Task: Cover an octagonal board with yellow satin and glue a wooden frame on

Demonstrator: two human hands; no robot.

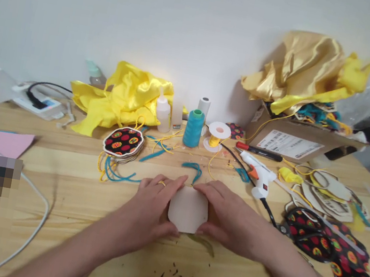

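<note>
A pale, many-sided card piece (pixel 188 210) lies on the wooden table (pixel 75 171) in front of me. My left hand (pixel 153 207), with a ring on one finger, grips its left edge, thumb along the top. My right hand (pixel 227 215) grips its right edge, fingers curled around it. A bracelet sits on my right wrist. Just beyond the card lies a short teal cord (pixel 194 168). A yellowish thread trails from under the card toward me.
A stack of patterned card pieces (pixel 123 142) with teal and yellow cords lies at left. A teal thread spool (pixel 193 128), glue bottles, yellow fabric (pixel 121 96), a glue gun (pixel 259 174), an open cardboard box (pixel 292 138) and patterned fabric (pixel 336 253) surround the work spot. Pink paper lies far left.
</note>
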